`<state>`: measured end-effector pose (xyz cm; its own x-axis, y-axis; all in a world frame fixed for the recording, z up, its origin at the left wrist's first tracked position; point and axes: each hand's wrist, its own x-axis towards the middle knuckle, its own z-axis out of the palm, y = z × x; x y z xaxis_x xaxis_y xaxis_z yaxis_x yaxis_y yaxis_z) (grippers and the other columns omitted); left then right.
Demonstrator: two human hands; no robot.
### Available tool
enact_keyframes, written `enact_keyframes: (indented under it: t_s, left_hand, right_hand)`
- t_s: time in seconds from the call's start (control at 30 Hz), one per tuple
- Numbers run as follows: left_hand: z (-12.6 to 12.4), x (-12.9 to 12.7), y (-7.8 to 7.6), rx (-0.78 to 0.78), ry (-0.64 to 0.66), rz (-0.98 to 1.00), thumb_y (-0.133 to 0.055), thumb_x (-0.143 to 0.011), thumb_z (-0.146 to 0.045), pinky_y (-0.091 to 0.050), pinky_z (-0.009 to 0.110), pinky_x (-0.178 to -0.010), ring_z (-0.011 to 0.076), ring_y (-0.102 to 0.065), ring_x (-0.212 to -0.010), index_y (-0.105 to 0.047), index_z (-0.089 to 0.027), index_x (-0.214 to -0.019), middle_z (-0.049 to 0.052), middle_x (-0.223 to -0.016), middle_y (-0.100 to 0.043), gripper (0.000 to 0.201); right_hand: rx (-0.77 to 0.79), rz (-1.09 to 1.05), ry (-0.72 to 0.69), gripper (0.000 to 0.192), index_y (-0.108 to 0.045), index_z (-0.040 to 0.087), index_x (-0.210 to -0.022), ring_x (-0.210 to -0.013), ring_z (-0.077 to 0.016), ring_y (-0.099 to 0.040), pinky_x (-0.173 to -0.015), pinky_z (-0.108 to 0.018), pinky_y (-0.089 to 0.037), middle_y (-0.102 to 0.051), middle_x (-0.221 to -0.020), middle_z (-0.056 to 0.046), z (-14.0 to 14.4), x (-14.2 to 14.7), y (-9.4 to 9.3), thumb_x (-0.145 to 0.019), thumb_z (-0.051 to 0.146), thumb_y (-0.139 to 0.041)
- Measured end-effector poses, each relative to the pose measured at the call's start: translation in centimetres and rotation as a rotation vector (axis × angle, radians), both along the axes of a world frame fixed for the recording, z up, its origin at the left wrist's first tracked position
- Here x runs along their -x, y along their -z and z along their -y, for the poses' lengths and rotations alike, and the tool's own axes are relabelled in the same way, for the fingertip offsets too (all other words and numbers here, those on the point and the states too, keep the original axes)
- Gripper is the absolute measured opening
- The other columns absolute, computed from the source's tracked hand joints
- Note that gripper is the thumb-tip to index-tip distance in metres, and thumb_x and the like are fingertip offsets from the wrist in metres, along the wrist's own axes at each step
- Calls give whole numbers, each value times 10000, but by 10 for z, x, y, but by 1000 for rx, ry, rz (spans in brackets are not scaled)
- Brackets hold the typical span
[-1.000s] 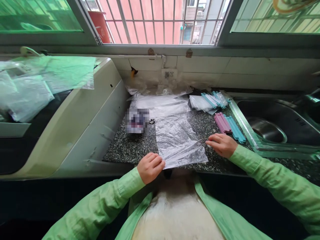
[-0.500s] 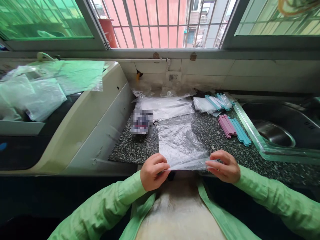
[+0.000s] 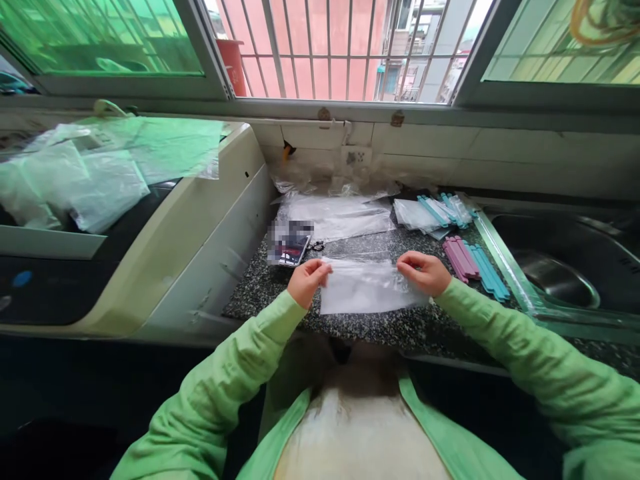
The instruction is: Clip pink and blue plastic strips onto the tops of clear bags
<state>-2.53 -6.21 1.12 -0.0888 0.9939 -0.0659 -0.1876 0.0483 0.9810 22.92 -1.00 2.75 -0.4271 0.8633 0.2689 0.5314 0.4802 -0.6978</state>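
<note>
Both hands are pinching the far corners of a clear plastic bag that is lying doubled over on the speckled granite counter. The left hand is closing thumb against fingertips on the bag's upper left corner; the right hand is doing likewise on the upper right, fingers curled nearly shut with only film between them. The bag is stretching between the two sets of fingers, its long axis running left to right, and the body of it is hanging back toward the person from the pinched edge; both hands are equally near, one at each end. The film is thin, glossy, slightly crinkled, folded into a flat rectangle (the doubled layers are reading milky rather than clear). Just beyond the left fingers a phone is lying partly blurred. Farther beyond the fingers more clear bags are lying flat toward the wall. Outward of the right fingers, near but apart, pink sealing clips and blue sealing clips are sitting in tidy rows, slim rigid plastic sticks; beyond them a few packed bags with blue clips. Farther right the steel sink is showing its smooth basin. Well left of the left fingers, a white appliance is carrying loose plastic sheets.
</note>
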Motion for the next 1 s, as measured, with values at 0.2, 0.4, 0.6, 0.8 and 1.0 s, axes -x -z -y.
enact_keyframes:
  t_s: [0.2, 0.4, 0.6, 0.8, 1.0]
  left_hand:
    - [-6, 2, 7, 193, -21, 180, -653, -564, -503, -444, 229, -524, 115, -572, -580, -519, -143, -950, 9, -649, -591, 544]
    - [17, 8, 34, -37, 9, -229, -645, -627, -273, -384, 201, -494, 73, -477, -492, -342, -145, -1239, -57, -590, -528, 695]
    - [25, 11, 47, -245, 14, -757, -534, -697, -154, -437, 247, -601, 100, -515, -574, -567, -146, -1016, -3, -656, -583, 321]
    - [26, 16, 45, -526, -64, -1129, -526, -745, -185, -446, 276, -618, 137, -518, -602, -596, -118, -955, 30, -644, -576, 232]
    - [42, 20, 31, -952, -119, -1477, -557, -754, -356, -391, 317, -672, 187, -499, -719, -601, -144, -936, 66, -740, -582, 282]
  right_hand:
    - [107, 71, 138, 312, -538, 159, -568, -486, -98, -405, -486, -234, -340, -482, -501, 18, -50, 16, 19, -653, 450, -466]
    - [34, 220, 151, 252, -579, 152, -574, -478, -100, -432, -489, -226, -344, -516, -488, 11, -69, 21, 33, -663, 366, -482]
    - [-45, 261, 166, 145, -613, 175, -575, -520, -112, -468, -532, -238, -365, -577, -547, -7, -75, 26, 44, -645, 288, -555]
    - [-98, 259, 203, 127, -637, 180, -658, -549, -123, -498, -569, -258, -411, -611, -656, -27, -78, 21, 42, -671, 288, -572]
    - [-437, 236, 147, 194, -612, 173, -700, -651, -163, -533, -643, -296, -428, -609, -693, -56, -30, -21, 23, -764, 328, -514]
